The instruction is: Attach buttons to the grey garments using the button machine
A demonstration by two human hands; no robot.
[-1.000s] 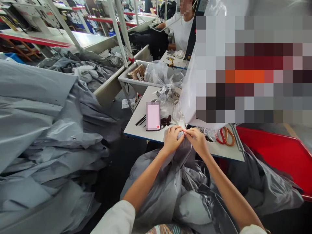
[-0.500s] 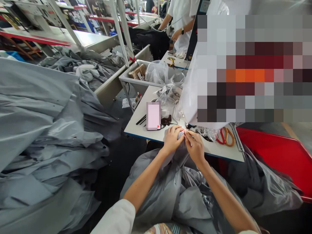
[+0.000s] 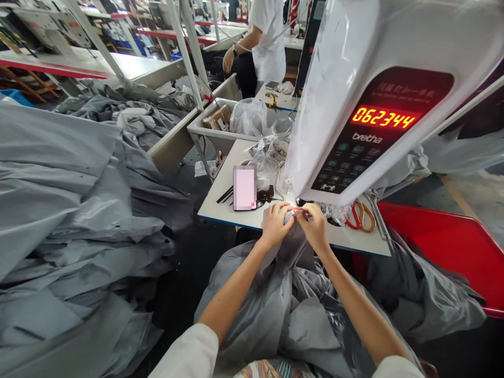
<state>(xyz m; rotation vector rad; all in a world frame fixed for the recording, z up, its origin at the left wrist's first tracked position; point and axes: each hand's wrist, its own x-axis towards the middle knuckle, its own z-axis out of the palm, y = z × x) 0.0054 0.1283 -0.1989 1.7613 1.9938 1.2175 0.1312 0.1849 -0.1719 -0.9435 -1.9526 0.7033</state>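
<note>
Grey fabric point(image 3: 275, 294) is bunched across my lap and rises to the edge of a small white worktable point(image 3: 220, 207). At its upper edge, my left hand point(image 3: 276, 224) pinches the cloth, fingers bent over it. From the other side my right hand point(image 3: 314, 226) grips the same edge, its fingertips close to the left ones. Both hands are just under the head of a white machine point(image 3: 338, 68) with a lit red number display point(image 3: 384, 118). A light shines on the cloth there. The fingertips partly hide the held edge.
Phone-like pink screen point(image 3: 244, 189), scissors with red and orange handles point(image 3: 366, 218) and clear plastic bags point(image 3: 268, 157) lie on the worktable. A grey bin point(image 3: 220, 123) stands behind. Grey cloth point(image 3: 59, 210) piles left; a red tray point(image 3: 441, 247) is right. A co-worker point(image 3: 268, 47) stands beyond.
My right fingers have shifted slightly on the cloth edge, while my left hand keeps its grip. The co-worker's arm has moved left. The whole view has shifted a little.
</note>
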